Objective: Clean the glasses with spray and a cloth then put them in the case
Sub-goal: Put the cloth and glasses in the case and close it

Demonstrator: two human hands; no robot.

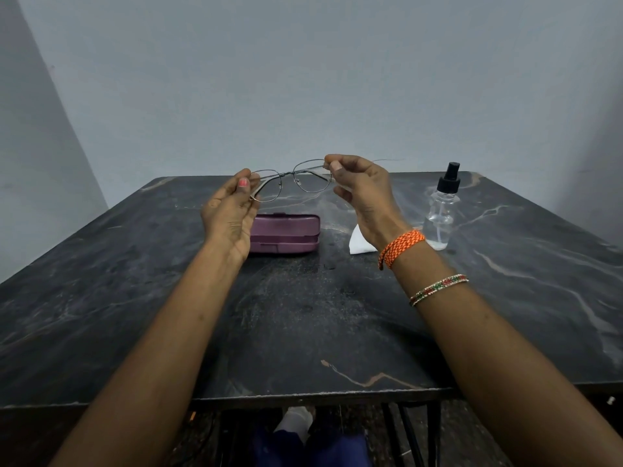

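Near half of the table [303,332] lies bare; case [285,238], cloth [358,242] and spray bottle [440,214] crowd the far half

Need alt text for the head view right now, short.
Both hands hold wire-rimmed glasses above a dark marble table: left hand and right hand each pinch a side. Below lie a closed purple case, white cloth and spray bottle.

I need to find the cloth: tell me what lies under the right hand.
A white cloth lies on the table beneath the right hand, which pinches the glasses. The wrist covers part of the cloth.
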